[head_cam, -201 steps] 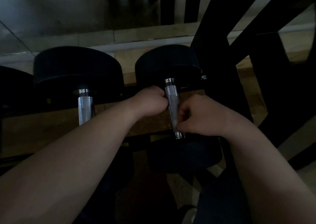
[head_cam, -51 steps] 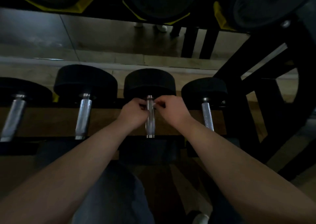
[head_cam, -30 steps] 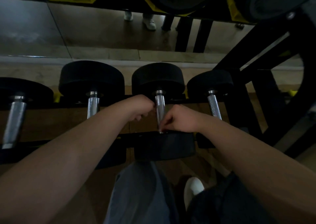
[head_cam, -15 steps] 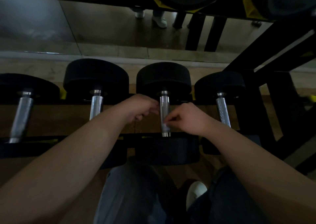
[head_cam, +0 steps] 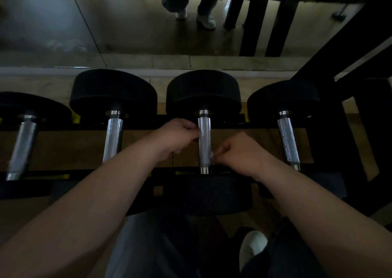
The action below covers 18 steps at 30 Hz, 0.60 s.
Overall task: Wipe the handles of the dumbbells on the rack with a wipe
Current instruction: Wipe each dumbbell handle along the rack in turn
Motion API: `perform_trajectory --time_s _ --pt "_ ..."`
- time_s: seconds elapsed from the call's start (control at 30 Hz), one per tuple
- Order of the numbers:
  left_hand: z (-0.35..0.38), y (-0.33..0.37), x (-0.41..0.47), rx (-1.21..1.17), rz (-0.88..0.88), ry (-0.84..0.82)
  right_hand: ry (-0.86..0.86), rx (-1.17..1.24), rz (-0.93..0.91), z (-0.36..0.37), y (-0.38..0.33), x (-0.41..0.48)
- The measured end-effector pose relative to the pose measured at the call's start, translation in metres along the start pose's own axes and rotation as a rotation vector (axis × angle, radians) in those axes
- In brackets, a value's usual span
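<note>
Dim gym setting: tiled floor [head_cam: 131, 34] beyond the rack [head_cam: 169, 170], paler toward the far side.

Right hand [head_cam: 239, 154] at the lower right side of the handle [head_cam: 204, 144], close to the rack's front rail. Thumb and forefinger pinched on a small white tuft of wipe [head_cam: 211, 155], right against the knurled metal.

Left hand [head_cam: 176, 137] at the upper left side of the same handle, nearer the back rail. Fingers curled, tips pinching a pale edge of wipe against the bar.

Both hands narrow and closed on wipe, neither wrapped round the bar itself. Cannot tell in this light whether one sheet stretched across the handle or two separate bits.

Handle part of the third dumbbell [head_cam: 203, 93] from the rack's left end: far head over the back rail, near head below the front rail.

Three more noted alongside, parallel and apart from one another:
- fourth dumbbell [head_cam: 287, 142] just to the right, toward the rack's right end
- second dumbbell [head_cam: 113, 137] to the left
- first dumbbell [head_cam: 22, 146] at the left end, partly cut off by the picture edge

Black upright [head_cam: 331, 108] at the right end.

Below the front edge, grey trouser leg [head_cam: 152, 246] and white shoe [head_cam: 252, 246]. Far past the back edge, pair of white shoes [head_cam: 205, 20] on the floor.
</note>
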State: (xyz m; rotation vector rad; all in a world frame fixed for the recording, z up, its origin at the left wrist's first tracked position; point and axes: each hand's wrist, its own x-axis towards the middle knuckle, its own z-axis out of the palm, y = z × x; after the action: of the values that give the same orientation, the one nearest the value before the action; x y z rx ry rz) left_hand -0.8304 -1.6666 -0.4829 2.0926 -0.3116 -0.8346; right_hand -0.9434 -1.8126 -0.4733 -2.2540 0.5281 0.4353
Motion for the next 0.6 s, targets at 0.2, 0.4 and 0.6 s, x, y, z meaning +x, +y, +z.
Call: perform_trajectory --time_s 0.2,0.4,0.6 --pt "-0.001 0.003 0.003 0.052 0.006 -0.006 0.309 0.453 -0.029 0.004 -0.004 0.031" --pt "-0.004 0.002 0.003 0.01 -0.06 -0.026 -0.119 0.536 0.226 0.004 0.007 0.038" --pt "-0.004 0.002 0.005 -0.024 -0.055 -0.027 -0.341 0.887 0.247 -0.013 0.004 0.047"
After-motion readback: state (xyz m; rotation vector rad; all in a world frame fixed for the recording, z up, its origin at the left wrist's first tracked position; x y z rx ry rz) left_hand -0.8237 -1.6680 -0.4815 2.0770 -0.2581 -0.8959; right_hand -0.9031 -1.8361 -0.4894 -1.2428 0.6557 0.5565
